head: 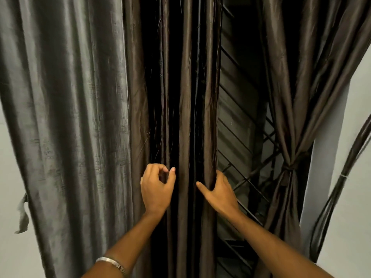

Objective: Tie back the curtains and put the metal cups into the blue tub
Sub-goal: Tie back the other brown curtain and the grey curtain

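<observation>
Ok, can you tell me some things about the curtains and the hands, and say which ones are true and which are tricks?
1. The right hand is holding the edge of the middle brown curtain. True.
2. The curtain on the right hangs loose. False: it is already gathered and tied with a band.
3. The left hand is grabbing a big bunch of cloth. False: its fingers are curled in front of the middle brown curtain, thumb and fingertips nearly pinched, with no bunch in them.
4. There is a bracelet on the left wrist. True.
5. The metal cups are sitting by the curtains. False: no cups or tub show in this view.
</observation>
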